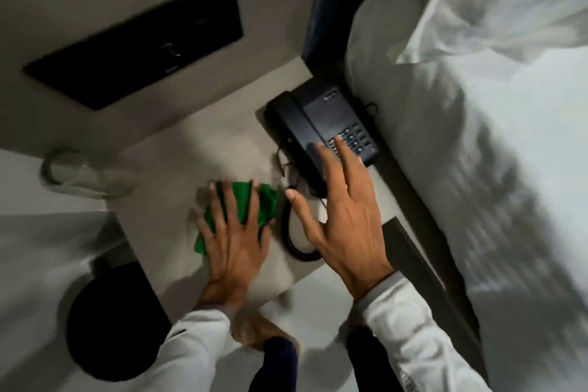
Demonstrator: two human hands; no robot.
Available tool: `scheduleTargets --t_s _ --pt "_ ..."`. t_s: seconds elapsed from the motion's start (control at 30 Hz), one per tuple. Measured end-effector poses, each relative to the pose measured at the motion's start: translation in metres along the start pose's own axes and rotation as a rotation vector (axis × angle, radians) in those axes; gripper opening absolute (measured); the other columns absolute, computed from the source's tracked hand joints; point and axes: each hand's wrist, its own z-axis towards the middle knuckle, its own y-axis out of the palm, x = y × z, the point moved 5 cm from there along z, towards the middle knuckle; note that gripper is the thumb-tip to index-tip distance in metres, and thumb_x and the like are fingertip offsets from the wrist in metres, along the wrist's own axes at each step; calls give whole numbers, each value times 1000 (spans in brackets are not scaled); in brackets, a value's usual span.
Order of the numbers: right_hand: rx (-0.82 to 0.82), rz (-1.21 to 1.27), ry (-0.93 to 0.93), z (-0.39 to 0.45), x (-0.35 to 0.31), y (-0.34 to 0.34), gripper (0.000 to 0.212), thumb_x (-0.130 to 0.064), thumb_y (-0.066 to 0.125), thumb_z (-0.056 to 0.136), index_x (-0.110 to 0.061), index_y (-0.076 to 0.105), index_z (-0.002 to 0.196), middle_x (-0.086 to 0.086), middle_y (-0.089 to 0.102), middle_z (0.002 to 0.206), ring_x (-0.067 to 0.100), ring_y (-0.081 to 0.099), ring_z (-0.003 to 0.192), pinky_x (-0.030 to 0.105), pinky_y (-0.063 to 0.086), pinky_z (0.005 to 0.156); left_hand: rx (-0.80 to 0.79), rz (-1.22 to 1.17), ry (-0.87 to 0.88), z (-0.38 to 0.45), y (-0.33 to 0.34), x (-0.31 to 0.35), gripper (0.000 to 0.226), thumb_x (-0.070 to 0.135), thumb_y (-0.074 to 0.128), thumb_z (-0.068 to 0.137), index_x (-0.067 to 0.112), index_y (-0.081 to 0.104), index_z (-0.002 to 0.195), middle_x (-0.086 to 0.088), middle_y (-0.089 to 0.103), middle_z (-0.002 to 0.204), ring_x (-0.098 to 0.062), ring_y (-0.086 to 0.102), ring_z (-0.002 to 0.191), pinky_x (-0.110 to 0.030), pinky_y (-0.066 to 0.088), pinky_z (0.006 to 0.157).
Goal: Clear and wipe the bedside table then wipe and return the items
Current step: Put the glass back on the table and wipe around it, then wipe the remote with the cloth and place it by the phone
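A pale bedside table (178,149) fills the middle of the view. My left hand (234,239) lies flat, fingers spread, pressing a green cloth (264,204) onto the tabletop. A black corded telephone (321,124) sits at the table's right side by the bed, its coiled cord (291,239) looping toward me. My right hand (343,210) hovers open over the phone's near end, fingertips above the keypad, holding nothing. A clear glass (68,172) lies blurred at the table's left edge.
A black switch panel (133,41) is set in the wall behind the table. The bed with white bedding (477,153) and a pillow runs along the right. A round black bin (105,325) stands on the floor at lower left.
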Motion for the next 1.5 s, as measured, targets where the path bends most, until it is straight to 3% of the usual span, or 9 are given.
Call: scheduleTargets --t_s 0.2,0.33,0.5,0.63,0.8,0.9,1.13,1.27,1.5 --pt "116 40 54 2 45 -54 70 -49 61 98 -6 45 152 20 39 161 34 38 151 50 30 125 -72 -56 -28 12 -39 13 44 20 49 100 10 53 143 -31 44 150 -49 46 135 -59 43 107" --pt "249 88 111 -3 74 -101 67 -46 61 99 -7 47 151 21 39 161 34 38 151 53 32 122 163 -267 21 29 -111 51 40 17 49 103 2 51 140 -33 48 142 -51 50 123 -59 43 104" --pt "628 89 318 -25 146 -194 53 -33 63 99 -4 56 142 22 47 155 35 44 147 56 36 119 447 -465 472 31 -221 229 44 31 51 103 19 45 145 -24 39 155 -46 44 136 -50 34 117" --pt "877 -3 534 -70 228 -264 46 -25 61 100 -4 57 140 23 45 155 37 43 146 59 37 116 378 -480 811 10 -254 380 44 27 54 102 19 51 146 -26 41 155 -47 44 138 -53 37 117" --pt "687 -211 1019 -127 339 -298 79 -39 62 91 -12 31 159 27 15 168 42 12 158 55 14 127 312 -345 1033 -31 -240 500 44 25 54 103 22 50 147 -24 44 154 -44 44 140 -53 46 109" --pt "588 -21 1163 -144 375 -289 82 -38 60 96 -15 19 163 26 13 169 39 13 158 48 13 128 233 -329 1066 -45 -227 524 45 26 53 103 22 49 147 -24 44 154 -43 44 139 -53 47 108" --pt "726 740 718 -138 336 -271 71 2 71 85 -21 53 149 -3 54 154 -1 54 136 22 45 114 17 -754 768 -14 -235 490 48 28 53 103 21 44 150 -15 48 151 -29 49 137 -32 37 116" --pt "376 1896 437 -93 251 -225 68 -13 68 83 -16 52 150 18 51 156 25 46 144 44 28 125 53 -965 584 29 -259 432 45 34 50 103 21 49 146 0 59 141 -16 55 132 -31 43 113" --pt "198 2334 584 -28 103 -142 42 -36 42 106 -13 68 130 10 75 124 22 71 114 35 53 105 39 -813 408 38 -254 309 42 39 50 102 31 54 142 -8 43 157 -20 34 148 -28 25 122"
